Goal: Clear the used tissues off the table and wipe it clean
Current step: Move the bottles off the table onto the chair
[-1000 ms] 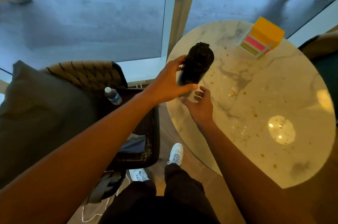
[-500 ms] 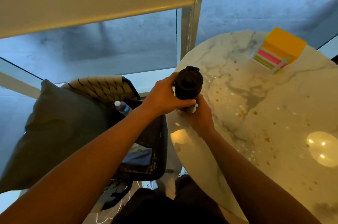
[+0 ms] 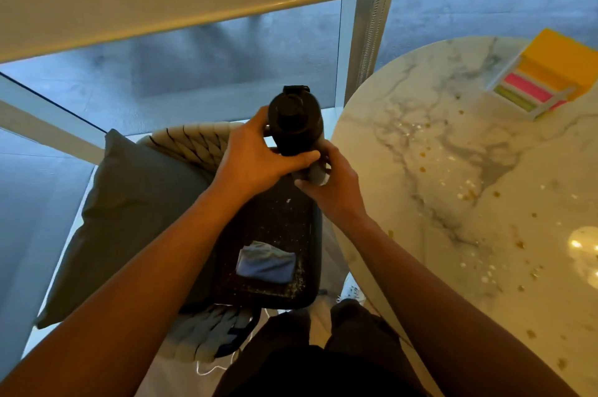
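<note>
A black bottle [image 3: 296, 119] with a black cap is held upright in the air, left of the round marble table [image 3: 469, 189] and above a chair. My left hand [image 3: 255, 160] grips its body from the left. My right hand [image 3: 333, 184] is curled round the bottle's lower end, with something pale grey under its fingers that I cannot identify. The tabletop carries scattered yellow-brown specks and wet spots. No tissue is plainly in view.
A yellow box [image 3: 556, 72] with pink and green stripes lies at the table's far side. Under the bottle stands a woven chair [image 3: 194, 144] with a grey cushion [image 3: 136, 212], a dark speckled seat [image 3: 275, 234] and a blue cloth [image 3: 267, 262]. Window glass lies behind.
The bottle has been lifted off the table's left edge and carried left over the chair. Both hands now hold it, the right at its base.
</note>
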Available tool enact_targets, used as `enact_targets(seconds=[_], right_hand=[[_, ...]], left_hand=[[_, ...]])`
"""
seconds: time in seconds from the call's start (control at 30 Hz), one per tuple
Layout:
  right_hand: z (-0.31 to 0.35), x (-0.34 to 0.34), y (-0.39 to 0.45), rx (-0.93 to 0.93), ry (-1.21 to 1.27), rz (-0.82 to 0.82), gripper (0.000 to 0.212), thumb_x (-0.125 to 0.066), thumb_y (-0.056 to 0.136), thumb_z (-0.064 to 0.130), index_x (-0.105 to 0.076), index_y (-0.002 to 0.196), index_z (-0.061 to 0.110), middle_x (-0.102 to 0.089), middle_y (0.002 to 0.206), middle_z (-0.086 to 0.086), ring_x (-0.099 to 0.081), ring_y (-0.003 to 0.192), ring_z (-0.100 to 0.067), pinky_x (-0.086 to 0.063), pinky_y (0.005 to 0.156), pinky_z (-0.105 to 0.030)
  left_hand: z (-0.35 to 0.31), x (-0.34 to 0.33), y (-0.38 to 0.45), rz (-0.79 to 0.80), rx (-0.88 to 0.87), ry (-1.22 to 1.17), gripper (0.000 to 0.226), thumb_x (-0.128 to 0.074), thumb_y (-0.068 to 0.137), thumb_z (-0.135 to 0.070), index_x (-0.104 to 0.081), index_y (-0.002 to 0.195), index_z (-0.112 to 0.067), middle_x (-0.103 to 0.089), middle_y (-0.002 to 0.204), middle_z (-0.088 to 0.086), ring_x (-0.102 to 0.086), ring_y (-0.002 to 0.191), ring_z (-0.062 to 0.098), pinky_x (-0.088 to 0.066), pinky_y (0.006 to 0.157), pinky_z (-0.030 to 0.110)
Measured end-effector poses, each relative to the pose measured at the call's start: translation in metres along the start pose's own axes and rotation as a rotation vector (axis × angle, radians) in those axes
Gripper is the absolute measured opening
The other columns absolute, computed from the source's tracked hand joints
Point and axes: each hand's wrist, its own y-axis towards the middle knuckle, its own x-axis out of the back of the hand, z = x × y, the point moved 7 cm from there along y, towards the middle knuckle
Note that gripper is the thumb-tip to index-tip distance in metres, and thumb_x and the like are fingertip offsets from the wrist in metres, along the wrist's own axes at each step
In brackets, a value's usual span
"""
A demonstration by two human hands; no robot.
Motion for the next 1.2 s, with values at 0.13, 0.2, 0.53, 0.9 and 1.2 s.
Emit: enact_targets(seconds=[0.13,0.2,0.53,0.9,1.2], right_hand=[[0.007,-0.047,-0.002,-0.026,0.041,0.002,0.067,-0.086,0.078,0.023,-0.051,0.134,0.032,-0.065,0.122,0.006,-0.062,0.113,-0.007,-0.053,0.094,-0.023],[-0.004,-0.071,-0.003,-0.054,0.063,-0.004,0.060,-0.085,0.079,0.022,-0.054,0.130,0.029,-0.067,0.118,0.007,-0.062,0.110,-0.004,-0.053,0.092,-0.019],[-0.158,-0.163,0.016,-0.259,0.044,-0.083,0.062,-0.083,0.079,0.015,-0.057,0.131,0.038,-0.067,0.119,0.012,-0.063,0.110,-0.003,-0.056,0.090,-0.026],[-0.237,-0.198,0.035,-0.261,-0.059,-0.145,0.049,-0.076,0.086,0.013,-0.061,0.132,0.025,-0.064,0.102,0.019,-0.058,0.089,0.013,-0.039,0.076,0.002],[-0.237,-0.197,0.037,-0.277,-0.059,-0.104,0.043,-0.073,0.090,0.016,-0.061,0.129,0.030,-0.064,0.093,0.021,-0.060,0.086,0.015,-0.042,0.072,-0.001]], left_hand=[[0.039,0.020,-0.008,-0.012,0.046,0.010,0.077,-0.086,0.069,-0.055,-0.053,0.133,-0.027,-0.059,0.112,-0.021,-0.057,0.107,-0.002,-0.045,0.085,0.006],[0.067,0.020,-0.013,-0.018,0.078,-0.002,0.075,-0.088,0.068,-0.050,-0.054,0.131,-0.027,-0.059,0.112,-0.022,-0.058,0.103,-0.008,-0.047,0.086,0.008],[0.222,-0.074,-0.010,-0.071,0.118,-0.039,0.067,-0.091,0.070,-0.037,-0.056,0.125,-0.021,-0.057,0.111,-0.023,-0.056,0.104,-0.015,-0.048,0.093,0.011],[0.296,-0.134,0.002,-0.074,0.193,-0.071,0.071,-0.091,0.069,-0.037,-0.056,0.127,-0.018,-0.055,0.105,-0.026,-0.051,0.103,-0.024,-0.043,0.085,0.000],[0.300,-0.140,0.002,-0.048,0.244,-0.148,0.073,-0.091,0.070,-0.034,-0.053,0.131,-0.023,-0.057,0.108,-0.026,-0.053,0.107,-0.020,-0.045,0.087,0.003]])
